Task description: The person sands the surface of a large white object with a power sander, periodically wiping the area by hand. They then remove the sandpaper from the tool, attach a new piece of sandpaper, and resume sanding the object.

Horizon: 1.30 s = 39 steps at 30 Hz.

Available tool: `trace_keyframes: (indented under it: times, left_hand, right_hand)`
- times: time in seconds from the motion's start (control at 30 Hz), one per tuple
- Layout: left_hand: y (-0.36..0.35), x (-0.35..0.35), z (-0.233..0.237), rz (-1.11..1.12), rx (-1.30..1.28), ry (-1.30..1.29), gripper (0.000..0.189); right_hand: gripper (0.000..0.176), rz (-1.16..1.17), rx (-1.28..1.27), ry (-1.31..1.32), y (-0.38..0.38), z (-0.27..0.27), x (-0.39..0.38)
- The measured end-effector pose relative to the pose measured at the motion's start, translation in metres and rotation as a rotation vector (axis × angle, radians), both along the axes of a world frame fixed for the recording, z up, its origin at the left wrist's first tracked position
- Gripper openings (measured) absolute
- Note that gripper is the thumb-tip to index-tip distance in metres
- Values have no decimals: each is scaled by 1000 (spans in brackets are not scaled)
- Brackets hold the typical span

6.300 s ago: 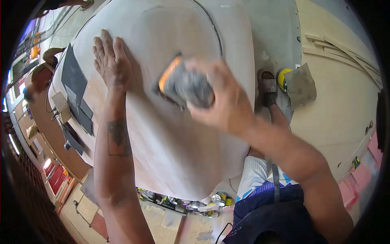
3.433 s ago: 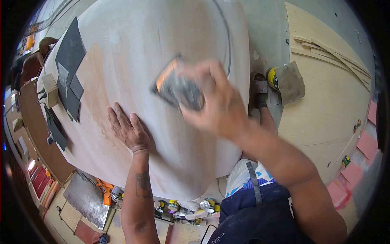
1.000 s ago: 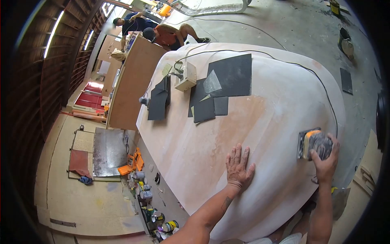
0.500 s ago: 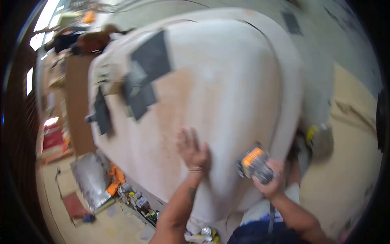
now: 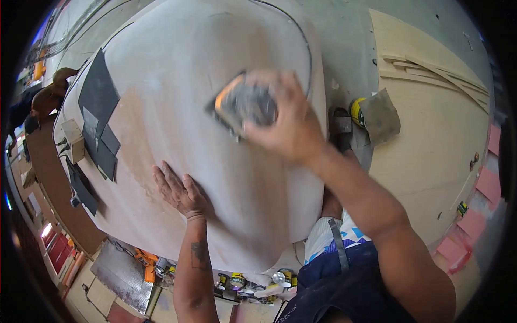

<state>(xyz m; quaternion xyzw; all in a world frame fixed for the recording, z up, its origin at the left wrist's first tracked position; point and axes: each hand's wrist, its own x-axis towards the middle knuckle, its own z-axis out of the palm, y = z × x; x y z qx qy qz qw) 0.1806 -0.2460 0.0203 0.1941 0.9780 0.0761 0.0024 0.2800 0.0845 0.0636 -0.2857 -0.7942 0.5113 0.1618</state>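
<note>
My right hand [image 5: 285, 116] is closed around a black and orange power sander [image 5: 245, 105], which is over the upper middle of a large, pale, curved panel [image 5: 242, 188]. Motion blurs the hand and the tool a little. Lower and to the left, my left hand [image 5: 182, 192] lies flat on the panel with its fingers spread, holding nothing. Dark grey sheets of abrasive paper [image 5: 98, 91] rest on the panel's left part, beside a small wooden block [image 5: 73, 141]. Brown patches show through the panel's pale coating.
Another person's arm [image 5: 48, 99] is at the panel's far left edge. Cans [image 5: 237, 280] stand below the near edge. To the right are a plywood sheet [image 5: 414, 161] with wooden strips [image 5: 431, 72] and a yellow can [image 5: 357, 113] beside a grey sheet [image 5: 381, 117].
The view has shifted, so the panel appears further left. My right hand has moved the sander up and inward, from the panel's lower right to its upper middle. My left hand stays flat.
</note>
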Motion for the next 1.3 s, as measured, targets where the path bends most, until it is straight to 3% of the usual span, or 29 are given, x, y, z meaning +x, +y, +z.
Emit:
trace_keyframes:
  times: [0.17, 0.3, 0.5, 0.63, 0.87, 0.97, 1.3]
  left_hand:
    - [0, 0, -1, 3, -7, 3, 74]
    - [1, 1, -1, -7, 10, 0, 73]
    - [1, 1, -3, -3, 26, 5, 72]
    - [6, 2, 2, 19, 31, -10, 72]
    - [5, 2, 2, 26, 26, -13, 74]
    - [4, 4, 3, 26, 19, -8, 73]
    - [4, 5, 0, 94, 63, 25, 65]
  right_hand:
    - [75, 241, 50, -94, -93, 13, 105]
    - [73, 220, 50, -110, -92, 17, 97]
    - [75, 109, 62, -154, -11, 15, 5]
    - [70, 82, 64, -118, -1, 15, -6]
    - [76, 381, 166, -140, -98, 22, 97]
    - [77, 463, 223, -24, -100, 14, 105]
    - [63, 267, 411, 10, -6, 28, -49]
